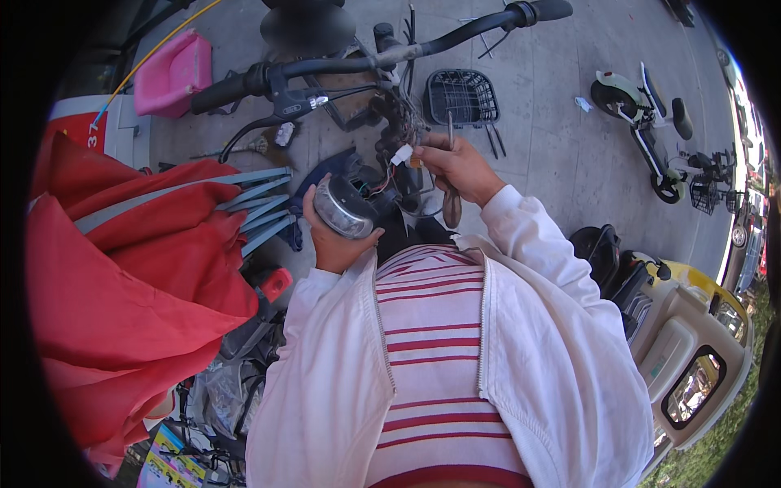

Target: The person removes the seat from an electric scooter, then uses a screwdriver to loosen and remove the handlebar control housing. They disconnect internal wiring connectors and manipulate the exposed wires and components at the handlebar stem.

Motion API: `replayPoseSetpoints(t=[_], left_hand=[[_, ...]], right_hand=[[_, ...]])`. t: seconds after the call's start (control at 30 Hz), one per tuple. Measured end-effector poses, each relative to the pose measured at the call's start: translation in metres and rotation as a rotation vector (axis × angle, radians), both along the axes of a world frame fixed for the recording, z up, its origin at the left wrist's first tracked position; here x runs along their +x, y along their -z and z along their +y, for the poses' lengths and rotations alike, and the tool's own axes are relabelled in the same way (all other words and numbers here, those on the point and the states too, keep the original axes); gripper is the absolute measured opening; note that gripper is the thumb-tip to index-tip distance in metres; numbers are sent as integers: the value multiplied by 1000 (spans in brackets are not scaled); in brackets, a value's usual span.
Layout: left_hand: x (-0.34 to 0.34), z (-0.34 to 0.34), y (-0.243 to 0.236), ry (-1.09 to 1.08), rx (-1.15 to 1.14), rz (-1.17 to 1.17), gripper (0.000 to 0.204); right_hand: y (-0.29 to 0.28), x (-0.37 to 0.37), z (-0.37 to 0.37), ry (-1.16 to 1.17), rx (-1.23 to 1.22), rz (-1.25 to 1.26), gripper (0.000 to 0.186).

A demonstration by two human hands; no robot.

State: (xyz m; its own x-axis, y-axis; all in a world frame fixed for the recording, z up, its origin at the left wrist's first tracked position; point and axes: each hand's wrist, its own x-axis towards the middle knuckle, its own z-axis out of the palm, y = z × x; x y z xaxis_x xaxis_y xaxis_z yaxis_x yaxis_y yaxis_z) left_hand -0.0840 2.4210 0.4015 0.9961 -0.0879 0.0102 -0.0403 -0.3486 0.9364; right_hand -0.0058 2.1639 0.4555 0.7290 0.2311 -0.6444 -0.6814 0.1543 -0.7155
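My left hand (332,246) is closed around a rounded headlight (343,208) with a clear lens and black housing, held close to my body. Thin coloured wires (382,182) run from the headlight up toward the bare wiring at the handlebar stem. A white plug connector (402,154) is pinched between the thumb and fingers of my right hand (462,168). That same hand also keeps a screwdriver (451,210), its brown handle hanging down past the palm and its shaft pointing away from me. Above both hands spans the black handlebar (350,65) with its brake lever (244,134).
A black wire basket (461,98) lies on the paved ground beyond my right hand. Red folded canvas with metal ribs (146,268) fills the left side, near a pink box-shaped seat (172,73). Scooters (647,122) and a beige vehicle (691,358) stand to the right.
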Motion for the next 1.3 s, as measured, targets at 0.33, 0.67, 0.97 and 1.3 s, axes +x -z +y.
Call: replayPoseSetpoints(t=[0.33,0.67,0.97,1.3], left_hand=[[-12,8,-4,-21,14,24,129],[-3,-2,-21,34,64,-277,121],[-3,-9,-32,22,71,-197,115],[-5,-12,-37,61,196,-175,113]], right_hand=[[-6,-16,1,-21,-199,-146,17],[-33,-20,44,-535,-665,-826,14],[-25,-21,63,-781,-1009,-785,18],[-16,-29,65,-746,-1042,-828,12]])
